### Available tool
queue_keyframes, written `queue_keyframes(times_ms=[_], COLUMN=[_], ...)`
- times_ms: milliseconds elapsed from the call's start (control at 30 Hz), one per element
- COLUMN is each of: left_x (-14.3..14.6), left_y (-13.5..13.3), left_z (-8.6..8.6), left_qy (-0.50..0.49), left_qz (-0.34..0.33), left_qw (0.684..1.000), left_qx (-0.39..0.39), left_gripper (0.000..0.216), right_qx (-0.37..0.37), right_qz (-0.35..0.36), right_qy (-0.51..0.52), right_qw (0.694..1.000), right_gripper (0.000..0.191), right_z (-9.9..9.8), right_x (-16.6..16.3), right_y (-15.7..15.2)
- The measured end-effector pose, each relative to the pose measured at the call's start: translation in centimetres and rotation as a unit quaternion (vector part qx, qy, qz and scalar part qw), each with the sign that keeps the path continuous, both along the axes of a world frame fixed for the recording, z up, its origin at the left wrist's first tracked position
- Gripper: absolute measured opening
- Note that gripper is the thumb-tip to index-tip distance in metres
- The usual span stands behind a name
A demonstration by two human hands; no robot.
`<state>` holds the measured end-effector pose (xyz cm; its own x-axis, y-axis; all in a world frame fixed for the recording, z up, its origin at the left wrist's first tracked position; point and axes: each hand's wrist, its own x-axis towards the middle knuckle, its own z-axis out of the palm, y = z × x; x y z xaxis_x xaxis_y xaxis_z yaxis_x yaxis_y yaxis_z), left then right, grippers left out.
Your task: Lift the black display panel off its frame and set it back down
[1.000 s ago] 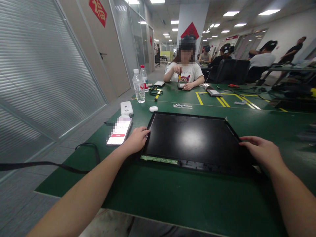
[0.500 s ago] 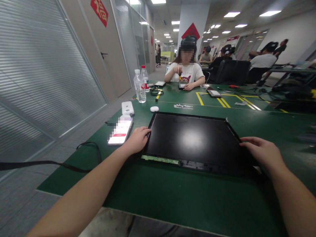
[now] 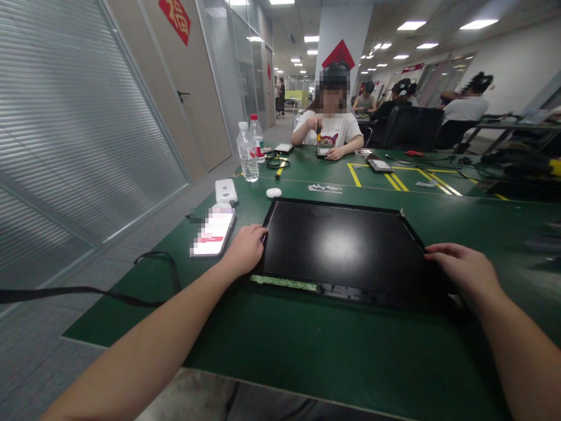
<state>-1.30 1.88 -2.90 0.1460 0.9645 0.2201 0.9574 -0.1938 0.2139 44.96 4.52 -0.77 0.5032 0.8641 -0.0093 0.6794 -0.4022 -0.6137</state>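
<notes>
A black flat display panel (image 3: 337, 245) lies face up on the green table (image 3: 307, 351). Along its near edge runs a bare strip with a green circuit board (image 3: 284, 283) at the left. My left hand (image 3: 246, 248) grips the panel's left side, fingertips on the rim and the thumb side partly hidden. On the opposite side, my right hand (image 3: 467, 266) pinches the right rim between thumb and fingers. A lit smartphone (image 3: 214, 233) rests just left of my left hand.
Beyond the phone are a white power bank (image 3: 225, 191), a white earbud case (image 3: 274, 193) and two bottles (image 3: 248, 153). Across the table a person (image 3: 331, 126) holds a screwdriver over a small device. A black strap (image 3: 87, 295) hangs at the left.
Both hands keep their places on the panel's sides, and the panel lies as before. The view has shifted very slightly.
</notes>
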Motion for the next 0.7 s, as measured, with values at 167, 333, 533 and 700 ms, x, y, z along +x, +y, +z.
queue_keyframes(times_ms=[167,333,533,700], left_x=[0.13,0.0,-0.29,-0.62], left_y=[-0.02,0.23,0.28,0.34], left_z=[0.06,-0.18,-0.49,-0.36], left_qy=[-0.003,-0.022,-0.018,-0.008], left_qz=[-0.003,0.001,0.043,0.055], left_qw=[1.0,1.0,0.999,0.998], left_qx=[-0.003,-0.001,-0.007,-0.03], left_gripper=[0.043,0.047,0.051,0.044], right_qx=[0.01,0.024,0.025,0.025], right_qz=[0.002,0.022,0.024,0.019], right_qy=[-0.007,-0.049,-0.039,0.002], right_qw=[1.0,0.998,0.999,0.999], right_gripper=[0.031,0.03,0.033,0.037], right_z=[-0.36,-0.63,-0.41,-0.55], right_x=[0.28,0.5,0.52,0.84], right_y=[0.17,0.3,0.14,0.12])
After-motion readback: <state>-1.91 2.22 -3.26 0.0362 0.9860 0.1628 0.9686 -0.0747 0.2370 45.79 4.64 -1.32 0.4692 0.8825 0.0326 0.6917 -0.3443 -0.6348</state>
